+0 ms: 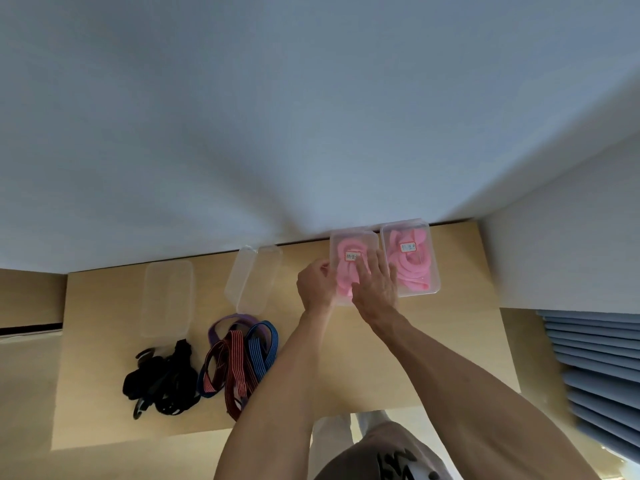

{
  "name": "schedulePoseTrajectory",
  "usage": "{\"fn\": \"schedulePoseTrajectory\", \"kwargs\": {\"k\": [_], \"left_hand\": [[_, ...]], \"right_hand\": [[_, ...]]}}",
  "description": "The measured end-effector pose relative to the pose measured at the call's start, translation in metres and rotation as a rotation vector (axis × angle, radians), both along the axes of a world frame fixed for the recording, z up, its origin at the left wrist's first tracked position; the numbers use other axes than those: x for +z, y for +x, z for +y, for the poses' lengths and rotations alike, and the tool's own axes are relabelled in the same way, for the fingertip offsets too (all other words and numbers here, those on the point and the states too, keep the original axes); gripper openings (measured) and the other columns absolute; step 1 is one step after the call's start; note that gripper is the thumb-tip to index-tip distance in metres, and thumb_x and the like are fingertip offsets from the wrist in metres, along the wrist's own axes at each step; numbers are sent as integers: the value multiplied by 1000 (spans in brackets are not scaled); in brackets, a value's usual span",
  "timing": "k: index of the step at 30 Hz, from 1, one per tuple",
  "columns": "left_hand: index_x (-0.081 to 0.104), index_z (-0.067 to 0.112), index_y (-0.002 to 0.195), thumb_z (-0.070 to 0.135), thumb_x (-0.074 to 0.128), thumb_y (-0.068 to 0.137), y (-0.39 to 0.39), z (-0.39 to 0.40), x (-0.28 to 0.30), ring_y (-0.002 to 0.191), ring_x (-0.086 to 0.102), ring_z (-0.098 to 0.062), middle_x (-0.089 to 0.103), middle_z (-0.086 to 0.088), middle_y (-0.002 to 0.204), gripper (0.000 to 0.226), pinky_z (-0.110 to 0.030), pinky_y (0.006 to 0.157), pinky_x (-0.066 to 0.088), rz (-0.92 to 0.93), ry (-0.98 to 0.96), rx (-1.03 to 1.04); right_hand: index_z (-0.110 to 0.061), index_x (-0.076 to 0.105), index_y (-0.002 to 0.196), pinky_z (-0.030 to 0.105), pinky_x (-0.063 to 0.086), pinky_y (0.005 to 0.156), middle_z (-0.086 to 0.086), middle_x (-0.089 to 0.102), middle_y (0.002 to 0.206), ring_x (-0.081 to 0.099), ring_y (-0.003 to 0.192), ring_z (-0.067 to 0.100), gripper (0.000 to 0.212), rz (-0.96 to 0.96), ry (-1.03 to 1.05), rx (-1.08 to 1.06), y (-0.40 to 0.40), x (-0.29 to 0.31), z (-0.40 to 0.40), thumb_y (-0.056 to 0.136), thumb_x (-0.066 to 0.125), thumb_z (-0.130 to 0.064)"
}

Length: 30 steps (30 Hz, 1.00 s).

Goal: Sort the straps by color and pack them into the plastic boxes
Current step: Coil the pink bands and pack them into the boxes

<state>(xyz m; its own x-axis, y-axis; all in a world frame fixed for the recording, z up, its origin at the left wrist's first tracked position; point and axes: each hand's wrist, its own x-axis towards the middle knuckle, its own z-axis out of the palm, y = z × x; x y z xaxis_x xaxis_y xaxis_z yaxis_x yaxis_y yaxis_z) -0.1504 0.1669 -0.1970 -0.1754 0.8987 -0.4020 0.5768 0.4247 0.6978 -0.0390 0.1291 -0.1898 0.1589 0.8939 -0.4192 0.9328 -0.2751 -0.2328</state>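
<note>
Two lidded clear plastic boxes of pink straps stand by the wall: one [349,249] under my hands, the other [412,261] to its right. My left hand [317,284] grips the left edge of the nearer box. My right hand [375,289] lies flat on its lid, fingers spread. An empty clear box [168,296] and an open empty box [252,278] sit further left. In front of them lie a black strap pile [162,379] and a tangle of red striped [232,368], blue striped [263,348] and purple [225,323] straps.
The wooden tabletop [450,341] ends at a white wall behind the boxes. A stack of blue-grey slats [599,368] lies off the table's right side. My lap shows at the table's near edge.
</note>
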Motion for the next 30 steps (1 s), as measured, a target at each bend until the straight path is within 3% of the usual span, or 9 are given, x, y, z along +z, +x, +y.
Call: {"fn": "schedulePoseTrajectory", "kwargs": {"k": [4,10,13,15,17,19,22,25,30], "left_hand": [[71,9,89,17,66,95,11,1,-4,68,59,-10,67,4,81,12,-8,52,38,-19,-28,44],[70,4,87,4,61,93,21,-5,-6,74,62,-21,66,-1,80,10,-20,56,45,2,-36,83],[70,7,95,13,60,96,19,-8,-3,77,63,-19,71,-3,91,12,-22,56,46,54,-37,48],[68,9,108,20,58,98,17,-15,3,89,66,-23,71,-7,105,18,-32,68,54,143,-50,2],[62,11,128,24,56,99,11,-27,10,107,64,-28,65,-10,122,32,-37,86,53,220,-49,-55],[55,15,138,23,55,100,0,-43,20,117,59,-27,57,-9,133,39,-37,90,51,292,-27,-98],[55,15,138,18,57,98,-25,-61,38,121,53,-23,51,-6,136,41,-37,84,54,394,17,-71],[59,12,133,10,55,94,-53,-66,58,123,48,-23,49,-8,138,40,-36,81,54,428,47,57],[55,9,136,9,53,94,-96,-67,76,131,44,-26,44,-9,146,43,-39,92,49,434,-1,153]], "right_hand": [[-17,35,153,48,6,124,9,14,166,2,155,27,63,22,67,-14,11,1,5,93,51,-6],[-14,41,147,51,17,122,17,24,162,12,153,32,61,16,132,-130,27,-4,-10,88,53,-5],[-19,32,152,53,12,123,15,17,164,5,154,31,61,0,69,-77,31,-6,-16,95,53,-14],[-21,30,154,52,10,123,16,17,164,5,154,32,63,12,60,-71,26,1,-19,96,54,-14],[-21,31,154,49,13,122,16,20,162,10,153,33,67,19,75,-73,18,12,-22,92,56,-10],[-21,31,153,46,19,119,15,22,161,16,150,33,69,14,65,-55,6,26,-25,89,57,-9],[-20,36,148,40,28,112,14,25,158,31,141,31,62,94,-32,-67,-15,47,-32,91,55,-11],[-14,48,140,39,44,99,12,44,143,50,122,31,50,227,-71,-109,-34,65,-35,91,52,-7],[-9,54,135,37,51,88,14,54,134,59,112,32,44,315,-100,-83,-71,80,-37,92,49,-5]]}}
